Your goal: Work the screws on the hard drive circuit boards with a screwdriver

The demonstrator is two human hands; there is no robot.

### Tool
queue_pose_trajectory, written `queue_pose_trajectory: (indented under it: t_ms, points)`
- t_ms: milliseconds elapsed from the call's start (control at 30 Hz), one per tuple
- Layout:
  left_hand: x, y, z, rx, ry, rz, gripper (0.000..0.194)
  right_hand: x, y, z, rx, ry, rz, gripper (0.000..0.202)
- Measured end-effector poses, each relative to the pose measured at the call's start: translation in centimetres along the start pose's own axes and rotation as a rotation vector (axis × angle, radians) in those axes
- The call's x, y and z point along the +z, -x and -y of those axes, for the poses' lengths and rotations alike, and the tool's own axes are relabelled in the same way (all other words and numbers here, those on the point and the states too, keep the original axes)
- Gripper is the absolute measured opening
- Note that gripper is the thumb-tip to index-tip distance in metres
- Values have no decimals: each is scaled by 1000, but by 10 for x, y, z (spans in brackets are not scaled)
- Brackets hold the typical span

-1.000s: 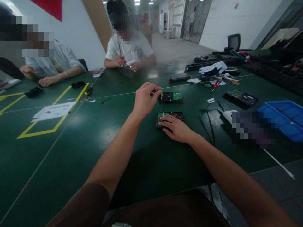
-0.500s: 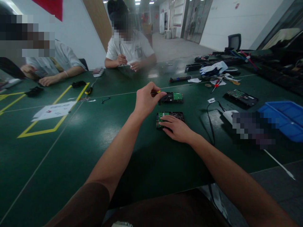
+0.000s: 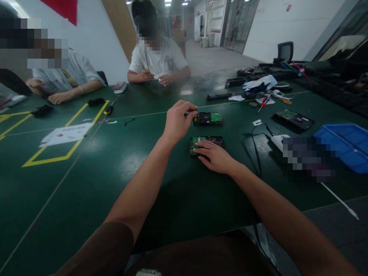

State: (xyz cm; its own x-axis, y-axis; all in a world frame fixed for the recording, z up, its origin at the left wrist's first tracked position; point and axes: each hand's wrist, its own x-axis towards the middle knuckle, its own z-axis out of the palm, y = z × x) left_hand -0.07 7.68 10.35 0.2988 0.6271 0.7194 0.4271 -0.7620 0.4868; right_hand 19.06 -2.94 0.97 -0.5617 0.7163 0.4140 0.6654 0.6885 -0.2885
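My left hand is raised with thumb and fingers pinched on a small yellow-and-black tool, apparently a screwdriver, mostly hidden by the fingers. It is at the left end of the farther hard drive, above the nearer one; where its tip meets anything I cannot make out. My right hand lies over the nearer hard drive, fingers across its green circuit board and thumb at the front edge, holding it on the green table.
On the right are another hard drive, a blue plastic basket, a cable and a red screwdriver. A yellow-black screwdriver and paper sheets lie left. Two people sit across the table.
My left hand's fingers have turned on the tool: its yellow part now shows below the fingertips rather than above the thumb. My right hand stays on the nearer hard drive.
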Motion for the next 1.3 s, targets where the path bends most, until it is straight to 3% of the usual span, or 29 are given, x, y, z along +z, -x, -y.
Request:
queue_pose_trajectory:
  t_ms: [267,500,700,900,1300]
  points:
    - [9,2,6,-84,106,13,14,-2,-1,1,-7,27,17,37]
    - [3,3,-3,-83,81,-24,21,0,0,-1,-8,18,3,37]
    - [8,3,3,-61,102,-51,24,1,-1,-1,-11,25,-1,36]
    - [6,3,6,24,54,-28,14,-1,-1,1,-5,33,9,34]
    - [3,1,7,28,22,20,20,-1,-1,0,-8,25,13,36]
